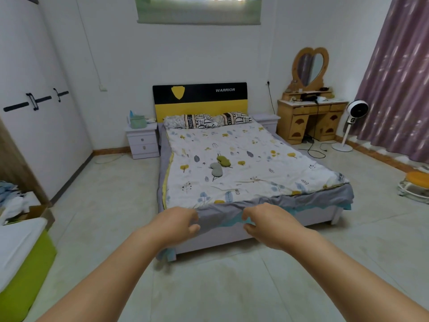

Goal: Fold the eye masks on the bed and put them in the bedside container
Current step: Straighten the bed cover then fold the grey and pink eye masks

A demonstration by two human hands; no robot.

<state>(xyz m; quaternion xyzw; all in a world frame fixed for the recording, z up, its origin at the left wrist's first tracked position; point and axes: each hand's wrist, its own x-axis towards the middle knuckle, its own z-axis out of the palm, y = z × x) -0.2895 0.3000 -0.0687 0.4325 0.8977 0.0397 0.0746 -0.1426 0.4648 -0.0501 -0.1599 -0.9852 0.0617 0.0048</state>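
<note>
While both hands, the left hand [180, 223] and right hand [264, 225], hang loosely curled and empty before the bed [232, 233], the olive eye mask [223, 160] and grey eye mask [216, 169] lie mid-quilt, touching. Better to step closer, take one mask at a time, then carry it to the green container [138, 121] on the left nightstand [142, 141].

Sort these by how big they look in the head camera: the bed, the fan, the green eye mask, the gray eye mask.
1. bed
2. fan
3. green eye mask and gray eye mask: look about alike.
</note>
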